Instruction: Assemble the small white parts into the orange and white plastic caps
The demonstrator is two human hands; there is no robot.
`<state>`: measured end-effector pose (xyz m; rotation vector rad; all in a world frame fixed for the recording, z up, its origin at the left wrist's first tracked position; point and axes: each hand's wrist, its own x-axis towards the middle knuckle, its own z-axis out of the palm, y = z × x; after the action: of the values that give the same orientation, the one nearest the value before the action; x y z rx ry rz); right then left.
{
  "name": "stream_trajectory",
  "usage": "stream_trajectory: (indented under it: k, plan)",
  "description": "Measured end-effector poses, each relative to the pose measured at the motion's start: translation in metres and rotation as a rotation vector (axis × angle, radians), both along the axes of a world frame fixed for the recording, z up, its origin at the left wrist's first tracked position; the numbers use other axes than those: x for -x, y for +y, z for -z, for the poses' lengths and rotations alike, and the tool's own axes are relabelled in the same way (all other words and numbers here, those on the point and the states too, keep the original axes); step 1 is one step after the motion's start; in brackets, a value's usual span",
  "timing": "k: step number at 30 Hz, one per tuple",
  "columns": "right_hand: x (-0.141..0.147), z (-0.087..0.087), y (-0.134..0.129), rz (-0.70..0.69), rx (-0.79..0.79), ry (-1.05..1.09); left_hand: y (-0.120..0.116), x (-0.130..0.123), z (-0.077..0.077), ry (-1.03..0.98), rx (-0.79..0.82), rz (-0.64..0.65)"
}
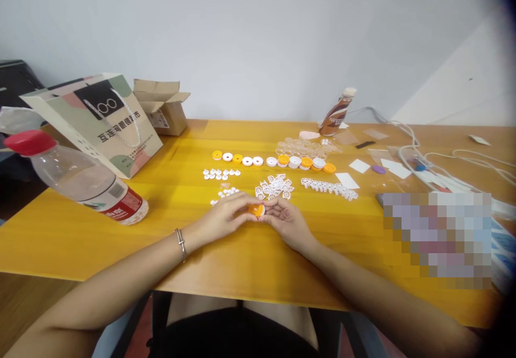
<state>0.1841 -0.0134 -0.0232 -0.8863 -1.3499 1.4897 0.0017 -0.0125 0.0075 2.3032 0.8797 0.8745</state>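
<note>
Between the fingertips of both hands is a small round orange-and-white plastic piece (257, 210). My left hand (229, 213) pinches it from the left, a metal bracelet on that wrist. My right hand (288, 221) grips its right edge, fingers curled. Just beyond the hands lie a pile of white lattice-shaped parts (275, 187) and small white pegs (228, 192). More white knobbed parts (220, 174) stand in rows behind. Farther back runs a line of orange and white discs (258, 161), several with a centre hole. White gear-like rings (328, 187) form a row on the right.
A large red-capped bottle (97, 180) and a paper bag (108, 127) stand left, a cardboard box (165, 111) behind. Clear rings (304, 147) and a brown drink bottle (337, 113) are at the back. White cables (411, 143), paper squares and a pixelated item (439, 240) lie right.
</note>
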Motion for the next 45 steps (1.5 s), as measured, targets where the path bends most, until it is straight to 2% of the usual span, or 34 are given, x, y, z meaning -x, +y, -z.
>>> stream_trajectory:
  k: [10, 16, 19, 21, 23, 26, 31, 34, 38, 45]
  plan:
    - [-0.001, -0.001, -0.001, -0.011, -0.004, -0.008, -0.002, 0.001, -0.005, 0.042, -0.032, 0.023]
    - [-0.005, -0.009, 0.003, -0.092, -0.053, 0.005, -0.003, -0.002, -0.004, 0.0, -0.054, -0.013]
    - [-0.024, -0.016, 0.016, 0.056, -0.157, -0.136, -0.007, -0.006, -0.001, 0.07, -0.062, -0.002]
    - [-0.043, -0.021, 0.031, 0.257, -0.26, -0.272, -0.01, -0.009, 0.001, 0.128, -0.074, 0.002]
    - [-0.064, -0.023, 0.047, 0.448, -0.29, -0.28, -0.012, -0.011, 0.004, 0.176, -0.089, 0.005]
    - [-0.087, -0.021, 0.065, 0.576, -0.304, -0.418, -0.011, -0.011, 0.008, 0.225, -0.112, 0.015]
    - [-0.101, -0.012, 0.075, 0.58, -0.42, -0.924, -0.008, -0.009, 0.009, 0.273, -0.135, 0.047]
    - [-0.101, -0.01, 0.077, 0.56, -0.457, -1.11, -0.009, -0.008, 0.006, 0.322, -0.089, 0.068]
    - [-0.1, -0.009, 0.077, 0.554, -0.434, -1.195, -0.011, -0.01, 0.002, 0.34, -0.049, 0.11]
    - [-0.098, -0.011, 0.074, 0.529, -0.394, -1.149, -0.009, -0.012, 0.007, 0.308, -0.076, 0.109]
